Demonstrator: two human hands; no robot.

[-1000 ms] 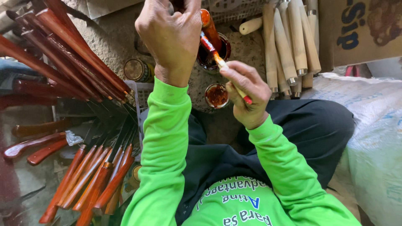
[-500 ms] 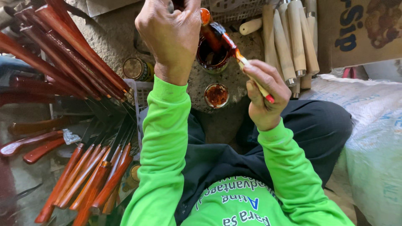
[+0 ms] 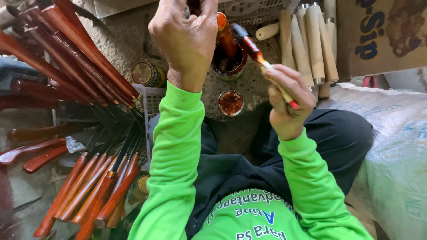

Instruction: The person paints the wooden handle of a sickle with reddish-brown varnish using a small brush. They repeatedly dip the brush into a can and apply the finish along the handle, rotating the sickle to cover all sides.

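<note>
Handle (image 3: 224, 38) upright over varnish jar (image 3: 229, 60), pinched in left hand (image 3: 187, 40) grip | brush (image 3: 262, 62) clasped in right hand (image 3: 289, 102), slanting up-left, bristles beside handle.

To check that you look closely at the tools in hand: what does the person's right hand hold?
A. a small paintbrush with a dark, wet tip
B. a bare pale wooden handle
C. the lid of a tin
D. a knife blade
A: the right hand grips a thin paintbrush whose dark bristles point toward the open tin of stain.
</note>
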